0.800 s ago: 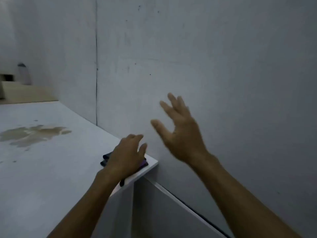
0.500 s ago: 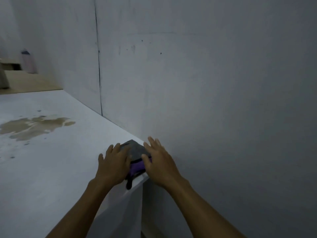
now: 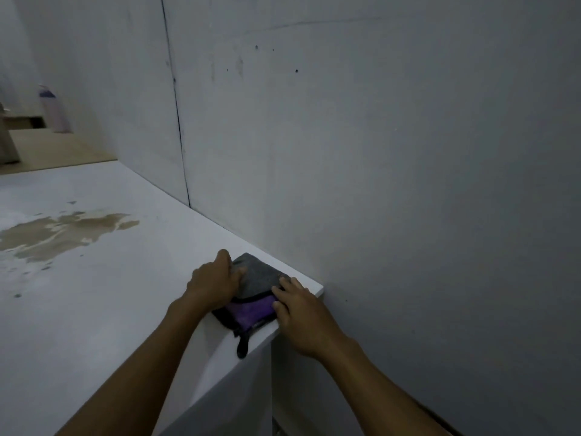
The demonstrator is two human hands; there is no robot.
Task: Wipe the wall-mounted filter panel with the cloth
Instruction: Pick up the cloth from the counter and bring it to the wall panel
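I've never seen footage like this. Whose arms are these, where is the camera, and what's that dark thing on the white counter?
No machine here: a person wears a camera on the head, looking down at their own arms. Both hands rest on a folded cloth, grey on top and purple beneath, lying at the corner of a white counter against a grey wall. The left hand curls over the cloth's far edge; the right hand lies on its near side. The cloth is not lifted yet. A brownish stain marks the counter farther left.
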